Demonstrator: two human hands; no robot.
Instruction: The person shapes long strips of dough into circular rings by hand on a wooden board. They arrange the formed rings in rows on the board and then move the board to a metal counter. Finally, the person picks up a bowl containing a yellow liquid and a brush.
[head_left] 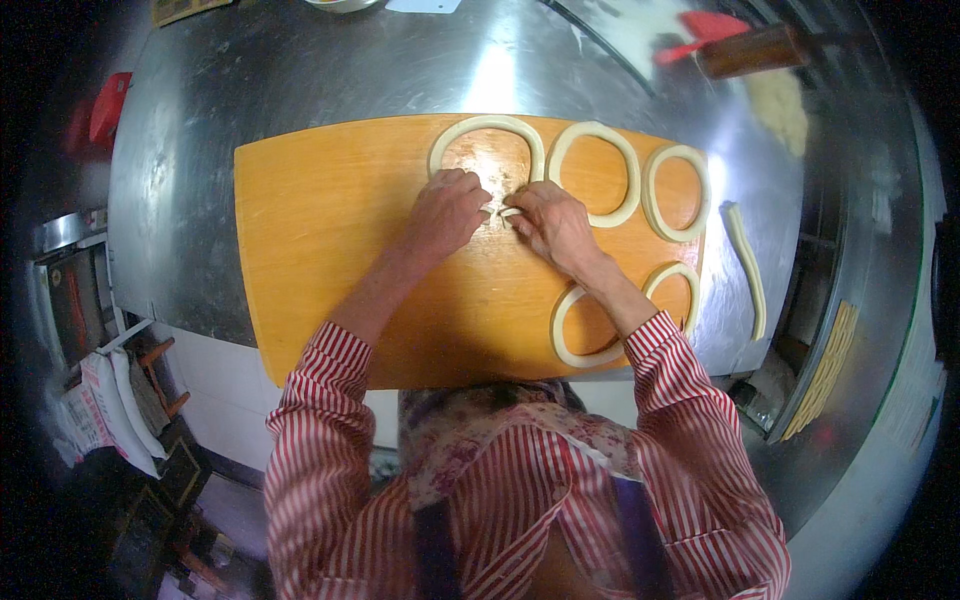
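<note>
A pale dough rope (488, 124) curves in an arch on the orange-brown board (330, 250), its two ends turned toward me. My left hand (452, 212) is closed on the left end, thumb and fingers pinched together. The right end is pinched in my right hand (553, 224). Thin tips of dough show between the hands, close together with a small gap. Right of the arch lie two closed dough rings, one ring (634, 185) beside another ring (651, 206). Nearer me, two more rings (562, 335) are partly hidden by my right forearm.
The board rests on a shiny metal table (190, 200). A straight dough strip (744, 270) lies on the metal past the board's right edge. At the far right are a wooden rolling pin (752, 52), a red scoop (700, 32) and scattered flour. White sacks (115, 410) stand at lower left.
</note>
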